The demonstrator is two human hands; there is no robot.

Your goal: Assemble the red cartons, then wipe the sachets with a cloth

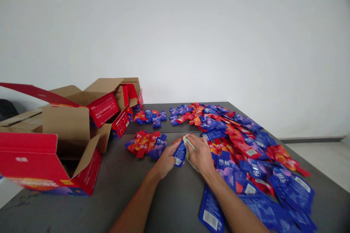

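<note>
At the middle of the dark table, my left hand (pixel 164 162) grips a blue pouch (pixel 180 154) with a white barcode label facing up. My right hand (pixel 201 154) is closed around a pale cloth (pixel 190 144), which presses against the pouch's right side. Part of the cloth hangs below my right fingers. Just left of my left hand lies a small group of red and blue pouches (pixel 147 144). Beside my right forearm spreads a large heap of red and blue pouches (pixel 225 163), some partly hidden by that arm.
Open red cartons (pixel 79 167) with brown flaps stand along the table's left side, several more (pixel 104 109) behind. Another small group of pouches (pixel 149 116) lies near the far edge. A white wall (pixel 180 43) rises behind the table (pixel 117 196).
</note>
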